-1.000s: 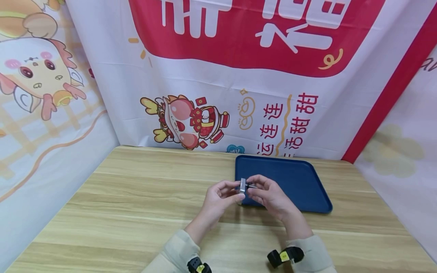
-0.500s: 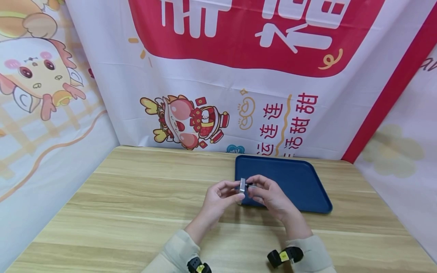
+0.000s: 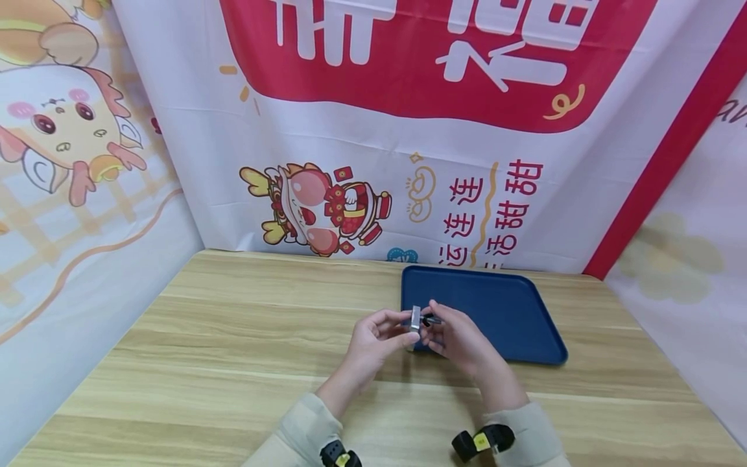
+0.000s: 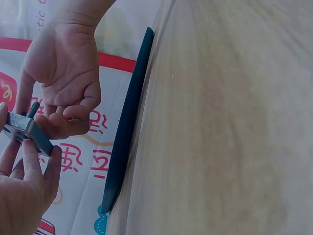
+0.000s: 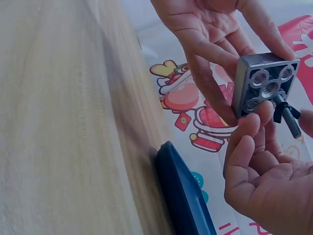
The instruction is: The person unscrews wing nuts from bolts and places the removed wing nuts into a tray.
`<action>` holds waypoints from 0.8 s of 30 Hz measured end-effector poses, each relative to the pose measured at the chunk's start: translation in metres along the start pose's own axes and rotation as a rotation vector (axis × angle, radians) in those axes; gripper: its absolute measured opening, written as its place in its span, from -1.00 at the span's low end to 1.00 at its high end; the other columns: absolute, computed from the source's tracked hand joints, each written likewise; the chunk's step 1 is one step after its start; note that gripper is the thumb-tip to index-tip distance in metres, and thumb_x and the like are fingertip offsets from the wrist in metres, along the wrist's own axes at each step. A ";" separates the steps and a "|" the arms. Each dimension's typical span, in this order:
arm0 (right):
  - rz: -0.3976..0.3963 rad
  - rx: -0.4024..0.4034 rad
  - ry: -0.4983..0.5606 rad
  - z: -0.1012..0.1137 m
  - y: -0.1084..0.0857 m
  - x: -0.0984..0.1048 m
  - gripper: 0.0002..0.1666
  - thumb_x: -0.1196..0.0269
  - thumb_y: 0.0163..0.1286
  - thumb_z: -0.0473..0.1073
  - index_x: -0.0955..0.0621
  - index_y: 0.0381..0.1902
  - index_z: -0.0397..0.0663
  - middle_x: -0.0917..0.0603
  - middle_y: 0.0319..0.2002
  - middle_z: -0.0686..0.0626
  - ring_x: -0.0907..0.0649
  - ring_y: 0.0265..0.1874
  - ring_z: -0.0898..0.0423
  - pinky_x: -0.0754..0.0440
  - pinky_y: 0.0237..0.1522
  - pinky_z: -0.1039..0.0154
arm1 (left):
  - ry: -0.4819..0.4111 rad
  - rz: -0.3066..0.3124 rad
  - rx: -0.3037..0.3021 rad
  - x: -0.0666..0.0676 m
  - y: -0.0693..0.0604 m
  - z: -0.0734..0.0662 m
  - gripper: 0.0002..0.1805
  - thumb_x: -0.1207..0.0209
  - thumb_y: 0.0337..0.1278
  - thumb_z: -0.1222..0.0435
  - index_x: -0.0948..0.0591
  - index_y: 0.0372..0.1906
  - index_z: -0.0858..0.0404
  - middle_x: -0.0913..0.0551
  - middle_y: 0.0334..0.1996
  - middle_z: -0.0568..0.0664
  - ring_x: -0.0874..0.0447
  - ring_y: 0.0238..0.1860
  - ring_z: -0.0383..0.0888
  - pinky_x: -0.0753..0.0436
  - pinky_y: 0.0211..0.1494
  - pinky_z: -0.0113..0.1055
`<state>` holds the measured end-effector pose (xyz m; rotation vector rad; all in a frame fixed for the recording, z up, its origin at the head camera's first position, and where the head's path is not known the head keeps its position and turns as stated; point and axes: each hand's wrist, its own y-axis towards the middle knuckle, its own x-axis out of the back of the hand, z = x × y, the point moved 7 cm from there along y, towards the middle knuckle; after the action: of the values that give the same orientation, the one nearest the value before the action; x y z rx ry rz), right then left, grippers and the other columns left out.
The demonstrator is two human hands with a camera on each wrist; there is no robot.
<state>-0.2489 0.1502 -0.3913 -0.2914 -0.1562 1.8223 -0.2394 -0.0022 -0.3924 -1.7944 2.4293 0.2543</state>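
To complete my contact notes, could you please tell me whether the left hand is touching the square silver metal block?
Touching: the right wrist view shows the left hand gripping the block by its edges.

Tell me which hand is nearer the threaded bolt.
Right. The right hand is close on either side of the threaded bolt; the left hand grips the metal block, farther off.

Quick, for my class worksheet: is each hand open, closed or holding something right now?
Left hand: holding the metal block.
Right hand: fingers curled by the threaded bolt; whether they grip it cannot be told.
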 end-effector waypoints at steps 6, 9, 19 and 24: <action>0.014 0.040 0.001 0.004 -0.001 0.001 -0.77 -0.08 0.54 0.06 -0.55 -0.16 0.06 -0.62 -0.38 0.08 -0.58 -0.29 0.14 -0.55 -0.01 0.23 | -0.002 -0.007 0.013 0.000 0.000 0.001 -0.58 -0.39 0.11 0.33 -0.62 0.10 0.26 -0.67 0.18 0.04 -0.65 0.15 0.03 -0.70 0.13 -0.30; 0.023 0.048 -0.017 0.005 -0.002 0.001 -0.80 -0.10 0.53 0.03 -0.56 -0.18 0.08 -0.63 -0.38 0.09 -0.58 -0.29 0.13 -0.52 -0.03 0.22 | 0.001 -0.005 0.003 0.000 0.001 0.000 -0.59 -0.38 0.12 0.33 -0.61 0.10 0.29 -0.67 0.17 0.06 -0.66 0.13 0.00 -0.71 0.11 -0.30; 0.060 0.078 -0.071 0.007 -0.003 0.001 -0.84 -0.15 0.51 -0.02 -0.57 -0.13 0.05 -0.64 -0.38 0.13 -0.59 -0.28 0.13 -0.48 -0.04 0.18 | -0.020 -0.012 -0.008 0.001 0.001 0.000 -0.60 -0.36 0.15 0.36 -0.60 0.09 0.37 -0.68 0.16 0.13 -0.67 0.10 -0.02 -0.71 0.10 -0.31; 0.066 0.094 -0.098 0.005 -0.001 0.003 -0.86 -0.16 0.49 -0.08 -0.56 -0.09 0.03 -0.66 -0.35 0.13 -0.59 -0.24 0.12 -0.46 -0.02 0.15 | -0.030 -0.012 -0.008 0.001 0.001 0.000 -0.60 -0.36 0.15 0.36 -0.60 0.09 0.36 -0.68 0.16 0.13 -0.68 0.10 -0.02 -0.71 0.10 -0.31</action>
<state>-0.2500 0.1537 -0.3866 -0.1429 -0.1302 1.9047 -0.2405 -0.0031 -0.3923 -1.7949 2.4000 0.2876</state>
